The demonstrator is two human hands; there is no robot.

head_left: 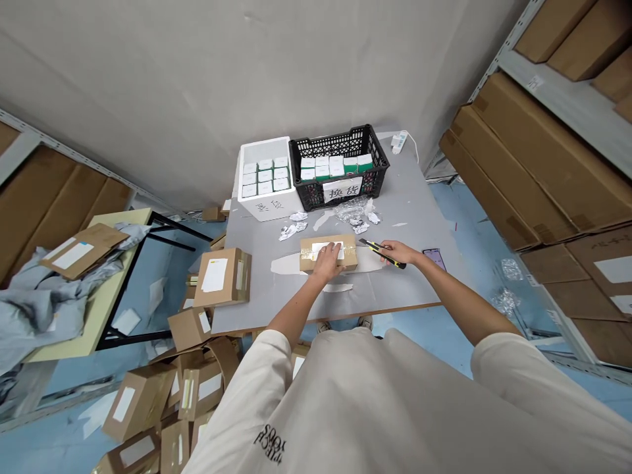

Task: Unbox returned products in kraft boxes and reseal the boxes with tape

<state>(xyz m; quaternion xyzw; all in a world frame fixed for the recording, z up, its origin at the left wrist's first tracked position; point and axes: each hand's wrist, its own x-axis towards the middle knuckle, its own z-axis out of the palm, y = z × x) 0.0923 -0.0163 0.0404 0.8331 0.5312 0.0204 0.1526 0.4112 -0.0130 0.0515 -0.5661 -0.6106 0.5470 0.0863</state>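
Observation:
A small taped cardboard box (351,253) with a white label lies on the grey table in front of me. My left hand (328,264) rests on its top, fingers laid over the label and tape, not wrapped round the box. To the right of the box, my right hand (395,253) is closed round a black and yellow utility knife (378,248). The knife's tip points left toward the box's right side. Beneath the box a pale, long cutting patch or sheet (284,265) shows on both sides.
Behind stand a white foam box (266,209) and a black crate (340,191), both holding small white-and-green boxes. Crumpled paper (293,230) and clear plastic wrap (353,209) lie nearer. A phone (434,258) lies at right, another carton (222,276) at left. Cartons are piled on the floor.

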